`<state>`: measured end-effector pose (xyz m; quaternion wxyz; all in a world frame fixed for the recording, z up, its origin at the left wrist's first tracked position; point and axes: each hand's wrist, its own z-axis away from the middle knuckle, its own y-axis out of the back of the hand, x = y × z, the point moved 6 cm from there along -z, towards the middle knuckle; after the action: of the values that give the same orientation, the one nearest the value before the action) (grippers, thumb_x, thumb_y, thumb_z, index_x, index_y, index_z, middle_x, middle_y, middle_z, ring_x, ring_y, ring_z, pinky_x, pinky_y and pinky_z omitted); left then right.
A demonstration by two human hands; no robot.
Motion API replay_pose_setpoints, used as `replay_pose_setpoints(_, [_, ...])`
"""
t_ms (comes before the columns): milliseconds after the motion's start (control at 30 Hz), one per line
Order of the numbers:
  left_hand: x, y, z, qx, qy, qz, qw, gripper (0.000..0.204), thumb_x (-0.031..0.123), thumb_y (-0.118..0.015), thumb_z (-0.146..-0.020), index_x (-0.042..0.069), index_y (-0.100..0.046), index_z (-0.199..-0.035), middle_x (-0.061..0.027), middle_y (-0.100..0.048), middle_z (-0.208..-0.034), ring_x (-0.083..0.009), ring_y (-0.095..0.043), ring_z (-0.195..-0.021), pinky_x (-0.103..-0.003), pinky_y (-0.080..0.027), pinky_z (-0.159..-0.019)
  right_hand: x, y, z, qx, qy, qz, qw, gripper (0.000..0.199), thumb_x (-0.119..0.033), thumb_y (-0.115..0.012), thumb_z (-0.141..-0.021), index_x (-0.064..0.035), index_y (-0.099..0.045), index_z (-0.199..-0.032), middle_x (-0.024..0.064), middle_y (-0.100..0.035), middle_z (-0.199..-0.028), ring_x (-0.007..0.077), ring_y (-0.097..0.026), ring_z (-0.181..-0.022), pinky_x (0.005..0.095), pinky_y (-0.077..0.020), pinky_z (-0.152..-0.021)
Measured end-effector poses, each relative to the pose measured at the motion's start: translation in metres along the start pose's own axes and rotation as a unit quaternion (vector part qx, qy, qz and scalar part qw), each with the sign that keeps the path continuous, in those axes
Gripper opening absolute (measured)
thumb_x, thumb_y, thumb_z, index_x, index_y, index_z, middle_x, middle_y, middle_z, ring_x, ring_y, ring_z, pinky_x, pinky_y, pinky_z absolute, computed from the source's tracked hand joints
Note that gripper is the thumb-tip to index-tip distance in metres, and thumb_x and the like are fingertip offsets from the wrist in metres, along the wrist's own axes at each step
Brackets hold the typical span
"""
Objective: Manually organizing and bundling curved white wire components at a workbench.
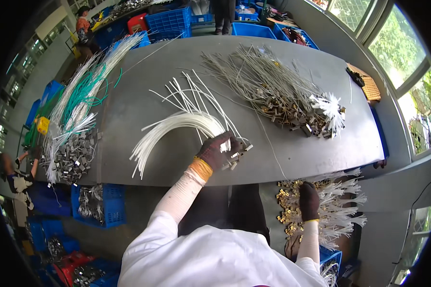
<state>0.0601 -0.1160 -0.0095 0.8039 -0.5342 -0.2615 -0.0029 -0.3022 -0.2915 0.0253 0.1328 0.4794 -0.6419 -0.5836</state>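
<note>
My left hand (219, 151), in a dark glove, grips the metal-tipped ends of a bundle of white wires (175, 129) near the front edge of the grey table (139, 100). The wires fan out to the left and away from me. My right hand (309, 201), also gloved, reaches down below the table edge into a pile of white wires with brass terminals (333, 208) lying at my right side. Whether its fingers have closed on any of them is hidden.
A heap of grey wires with metal terminals (277, 91) lies at the table's far right. White and green wires (79, 103) with metal clips (72, 160) sit at the left. Blue crates (100, 203) stand below and beyond the table. A person (14, 179) works at the left.
</note>
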Motion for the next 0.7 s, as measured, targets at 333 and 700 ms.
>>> replay_pose_setpoints(333, [-0.021,-0.002,-0.016,0.107,0.054,0.056,0.991,0.033,0.013,-0.064,-0.093,0.002,-0.054,-0.122,-0.0168,-0.061,-0.116,-0.0349,-0.066,-0.1,-0.052,-0.06,-0.085,-0.023,0.029,0.12,-0.137,-0.319,-0.462,0.816,0.023,-0.007,-0.061,-0.093,-0.0005,-0.071,-0.114,0.0039,-0.067,-0.083,0.0099,-0.058,-0.068,0.0258,-0.0479,-0.063])
replay_pose_setpoints(700, [0.05,-0.023,0.011,0.144,-0.154,-0.269,0.94,0.052,0.007,-0.07,-0.086,0.0,-0.054,-0.134,-0.0132,-0.067,-0.118,-0.023,-0.062,-0.113,-0.034,-0.051,-0.101,-0.072,-0.032,0.118,-0.26,-0.33,-0.455,0.785,0.018,-0.018,-0.068,-0.091,-0.0013,-0.07,-0.097,0.0032,-0.065,-0.077,0.0106,-0.059,-0.064,0.0265,-0.0473,-0.06])
